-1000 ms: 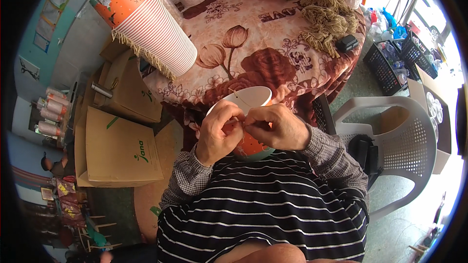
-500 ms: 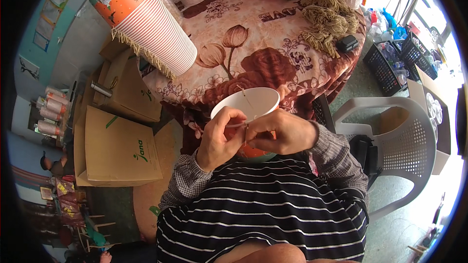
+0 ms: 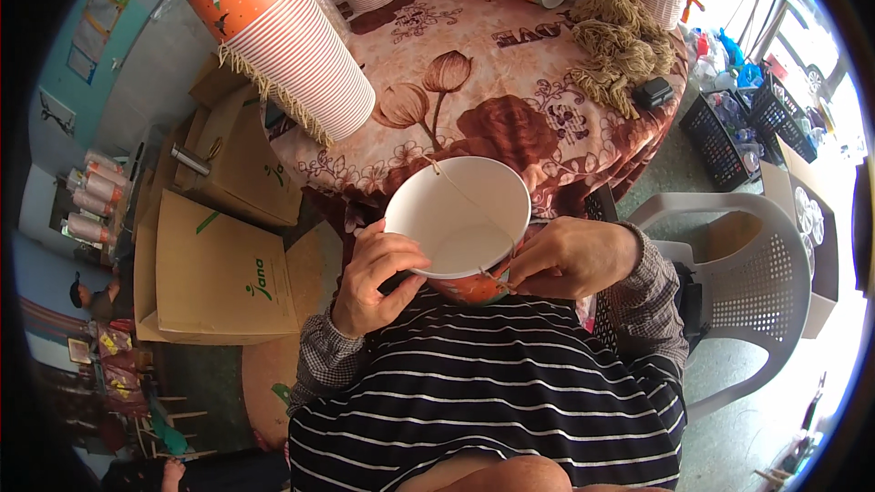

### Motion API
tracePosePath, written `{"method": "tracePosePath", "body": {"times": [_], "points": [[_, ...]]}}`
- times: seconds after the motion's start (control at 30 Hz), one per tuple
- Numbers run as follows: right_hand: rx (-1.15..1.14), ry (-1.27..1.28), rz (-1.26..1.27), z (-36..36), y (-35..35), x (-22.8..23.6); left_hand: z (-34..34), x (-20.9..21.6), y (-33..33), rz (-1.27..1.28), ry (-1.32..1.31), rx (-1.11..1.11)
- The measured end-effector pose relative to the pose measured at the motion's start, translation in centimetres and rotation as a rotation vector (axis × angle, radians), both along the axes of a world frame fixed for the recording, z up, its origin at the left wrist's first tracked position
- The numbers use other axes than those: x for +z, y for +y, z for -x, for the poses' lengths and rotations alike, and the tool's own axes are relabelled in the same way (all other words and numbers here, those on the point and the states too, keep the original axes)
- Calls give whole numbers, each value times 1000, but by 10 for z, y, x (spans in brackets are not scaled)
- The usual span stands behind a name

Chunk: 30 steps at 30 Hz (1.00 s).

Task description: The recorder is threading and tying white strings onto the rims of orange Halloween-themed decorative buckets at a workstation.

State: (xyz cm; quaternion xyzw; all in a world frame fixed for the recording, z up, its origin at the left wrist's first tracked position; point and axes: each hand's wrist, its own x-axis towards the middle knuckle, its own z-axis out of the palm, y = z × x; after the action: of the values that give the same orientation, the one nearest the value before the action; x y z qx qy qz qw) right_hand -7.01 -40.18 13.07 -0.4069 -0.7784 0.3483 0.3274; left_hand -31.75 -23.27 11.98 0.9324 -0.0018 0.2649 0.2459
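An orange paper bucket with a white inside (image 3: pixel 447 219) sits at my lap, tilted so that its mouth faces up toward me. A thin beige string (image 3: pixel 436 167) runs from a knot at its far rim across the opening to the near right rim. My left hand (image 3: pixel 375 278) grips the near left rim, thumb outside and fingertips over the edge. At the near right, my right hand (image 3: pixel 576 260) pinches the string's knotted end against the outside of the bucket. The bucket's lower part is partly hidden by my hands.
A tall stack of nested buckets (image 3: pixel 305 59) leans on the cloth-covered table (image 3: pixel 401 68), beige strings hanging along it. Bundled string (image 3: pixel 620 46) and a small black case (image 3: pixel 653 93) lie at the right. Cardboard boxes (image 3: pixel 223 273) stand left, a grey plastic chair (image 3: pixel 756 287) right.
My hands have moved apart: the left has shifted from the string at the near rim to the bucket's left rim. The right has moved right and down with the string end. The bucket's mouth shows more.
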Motion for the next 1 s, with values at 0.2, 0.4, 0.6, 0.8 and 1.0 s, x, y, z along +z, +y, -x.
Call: {"method": "tracePosePath", "body": {"times": [0.2,0.4,0.6,0.8,1.0], "points": [[-305,-266,-13,-11,-8,11,9,-4,2,2,18,104],[-616,-466,41,-16,1,1,10,-2,1,119,3,44],[-579,-358,-71,-14,17,-26,13,-6,1,155,-21,44],[-481,-231,8,-14,20,-13,21,-30,11,463,-202,206],[-571,-50,-122,-9,24,-14,24,-35,17,577,-251,408]]}}
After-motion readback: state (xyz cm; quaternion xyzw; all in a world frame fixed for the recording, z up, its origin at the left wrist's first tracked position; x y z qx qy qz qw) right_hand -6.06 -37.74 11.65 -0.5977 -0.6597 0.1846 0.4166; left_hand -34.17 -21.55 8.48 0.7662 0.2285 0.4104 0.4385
